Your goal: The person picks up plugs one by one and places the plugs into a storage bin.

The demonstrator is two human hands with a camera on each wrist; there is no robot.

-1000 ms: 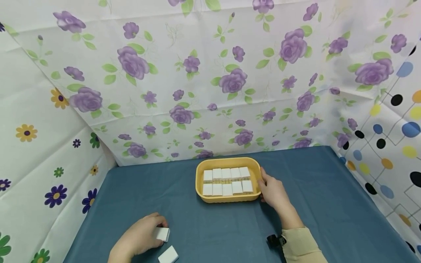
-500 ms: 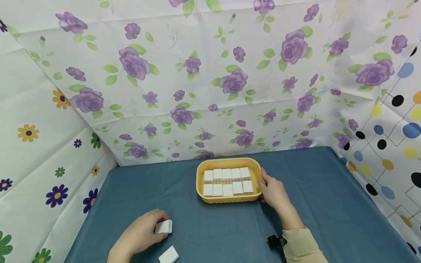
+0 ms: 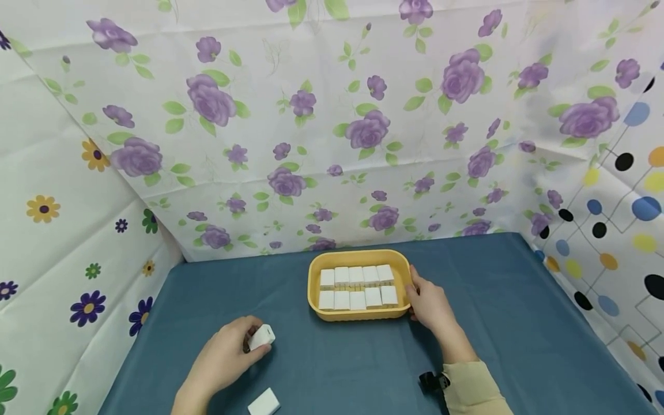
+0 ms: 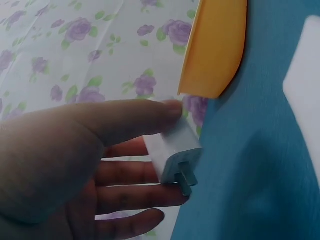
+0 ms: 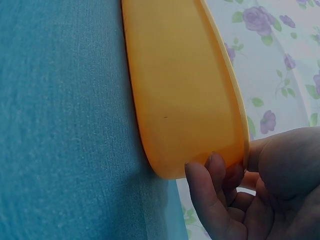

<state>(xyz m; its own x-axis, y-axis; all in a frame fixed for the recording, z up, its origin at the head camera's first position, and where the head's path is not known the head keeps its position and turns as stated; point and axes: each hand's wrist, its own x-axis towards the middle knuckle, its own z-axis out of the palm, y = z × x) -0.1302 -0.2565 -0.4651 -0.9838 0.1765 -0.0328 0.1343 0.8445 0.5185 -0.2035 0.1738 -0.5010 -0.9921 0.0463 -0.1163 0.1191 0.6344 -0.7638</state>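
My left hand [image 3: 224,356] pinches a white charger plug [image 3: 262,338] between thumb and fingers, above the table. In the left wrist view, two metal prongs stick out of the charger plug [image 4: 172,150]. Another white block-shaped piece [image 3: 264,402] lies on the cloth near the front edge. My right hand [image 3: 429,301] grips the right end of a yellow tray [image 3: 359,314], thumb at the rim and fingers against the outer wall in the right wrist view. Inside the tray stand two rows of similar white blocks [image 3: 356,276].
Blue cloth [image 3: 337,363] covers the table. A flowered curtain [image 3: 332,127] rises behind it, with patterned sheets on both sides. Near my right wrist there is a black strap-like device [image 3: 434,381].
My left hand has lifted the charger plug and moved it slightly forward, tilting it. The right hand and the tray have stayed in place.
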